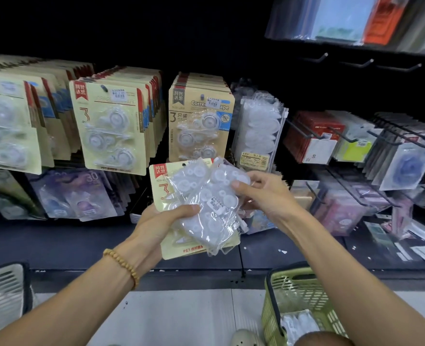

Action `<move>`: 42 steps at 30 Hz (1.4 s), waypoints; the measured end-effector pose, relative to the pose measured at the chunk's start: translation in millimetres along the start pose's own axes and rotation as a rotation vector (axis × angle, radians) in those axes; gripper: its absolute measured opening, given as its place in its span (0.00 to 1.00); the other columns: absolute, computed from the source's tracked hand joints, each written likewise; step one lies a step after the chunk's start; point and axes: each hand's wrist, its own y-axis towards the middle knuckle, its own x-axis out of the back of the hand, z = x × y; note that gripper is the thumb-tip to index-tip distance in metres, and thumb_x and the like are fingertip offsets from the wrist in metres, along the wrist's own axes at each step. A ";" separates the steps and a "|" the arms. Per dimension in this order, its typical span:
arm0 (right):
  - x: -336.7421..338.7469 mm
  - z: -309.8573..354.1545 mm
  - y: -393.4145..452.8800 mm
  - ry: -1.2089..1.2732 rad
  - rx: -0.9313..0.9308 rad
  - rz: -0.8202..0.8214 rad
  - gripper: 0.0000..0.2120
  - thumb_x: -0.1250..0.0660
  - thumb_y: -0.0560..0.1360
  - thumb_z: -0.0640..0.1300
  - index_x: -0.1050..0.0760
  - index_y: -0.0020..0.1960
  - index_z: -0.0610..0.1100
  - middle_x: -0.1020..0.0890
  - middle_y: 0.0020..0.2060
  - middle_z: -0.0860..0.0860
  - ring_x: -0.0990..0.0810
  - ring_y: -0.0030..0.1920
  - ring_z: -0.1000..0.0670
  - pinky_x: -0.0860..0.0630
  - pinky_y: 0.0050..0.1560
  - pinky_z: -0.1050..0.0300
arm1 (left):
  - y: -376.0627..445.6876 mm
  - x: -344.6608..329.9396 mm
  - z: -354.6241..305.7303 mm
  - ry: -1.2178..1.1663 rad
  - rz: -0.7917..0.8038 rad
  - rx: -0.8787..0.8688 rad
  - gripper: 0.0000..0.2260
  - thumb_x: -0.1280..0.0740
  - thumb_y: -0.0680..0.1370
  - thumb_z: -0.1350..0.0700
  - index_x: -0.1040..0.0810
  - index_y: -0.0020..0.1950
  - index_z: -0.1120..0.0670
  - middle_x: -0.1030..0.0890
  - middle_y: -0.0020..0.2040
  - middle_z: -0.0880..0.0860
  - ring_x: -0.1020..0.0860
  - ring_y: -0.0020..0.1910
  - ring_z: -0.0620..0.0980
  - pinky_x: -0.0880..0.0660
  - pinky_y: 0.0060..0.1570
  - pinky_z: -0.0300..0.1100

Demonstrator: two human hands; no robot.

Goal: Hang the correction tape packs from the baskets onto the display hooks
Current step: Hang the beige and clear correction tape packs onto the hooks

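Stack of correction tape packs (201, 203) held in front of the display, below the kraft-card row. Left hand (161, 221) grips the carded pack with clear bagged ones on top, thumb clamped across; right hand (263, 193) pinches the top bag's edge, probably separating one for hanging. Bagged packs on hook (258, 128) just right look like the target. Green basket (303, 293) on floor holds more; grey basket (4, 288) far left. Full neighbouring hooks crowd access.

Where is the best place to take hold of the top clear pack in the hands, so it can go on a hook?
Probably at the clear pack's upper right edge, coming from the right, where the right hand already pinches it. The left hand covers the lower left, and the carded pack lies behind.
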 end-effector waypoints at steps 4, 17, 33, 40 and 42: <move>-2.1 6.8 -1.3 0.134 0.033 -0.024 0.09 0.26 0.74 0.36 0.22 0.52 0.42 0.14 0.37 0.46 0.18 0.34 0.47 0.23 0.32 0.51 | -3.8 -5.8 0.1 -0.022 0.057 0.005 0.25 0.25 0.65 0.62 0.20 0.62 0.61 0.14 0.52 0.60 0.14 0.48 0.58 0.16 0.41 0.49; -10.3 -7.3 13.3 0.342 -0.077 -0.272 0.07 0.33 0.81 0.41 0.22 0.43 0.45 0.18 0.33 0.51 0.22 0.30 0.51 0.30 0.38 0.54 | 9.2 -26.6 14.5 0.026 0.018 0.072 0.19 0.23 0.71 0.52 0.19 0.60 0.55 0.13 0.51 0.56 0.15 0.51 0.59 0.20 0.56 0.60; 60.5 78.9 63.4 0.028 0.352 -0.519 0.10 0.33 0.80 0.40 0.22 0.41 0.50 0.22 0.39 0.57 0.26 0.41 0.58 0.28 0.46 0.64 | 28.0 -32.1 4.6 0.021 -0.130 0.007 0.14 0.25 0.75 0.51 0.18 0.58 0.54 0.12 0.45 0.53 0.14 0.39 0.52 0.20 0.31 0.42; 59.6 80.0 81.0 -0.035 0.356 -0.547 0.12 0.33 0.79 0.38 0.23 0.38 0.47 0.23 0.35 0.54 0.27 0.32 0.63 0.30 0.34 0.74 | 28.7 -29.8 4.6 0.042 -0.113 0.020 0.13 0.25 0.75 0.50 0.17 0.57 0.53 0.12 0.47 0.53 0.14 0.45 0.56 0.18 0.41 0.49; 59.1 78.2 81.1 -0.071 0.362 -0.554 0.11 0.33 0.79 0.39 0.23 0.38 0.47 0.23 0.34 0.55 0.28 0.29 0.67 0.31 0.33 0.74 | 28.7 -28.6 3.7 0.044 -0.109 0.014 0.12 0.26 0.75 0.50 0.17 0.56 0.52 0.12 0.46 0.53 0.14 0.44 0.56 0.18 0.39 0.48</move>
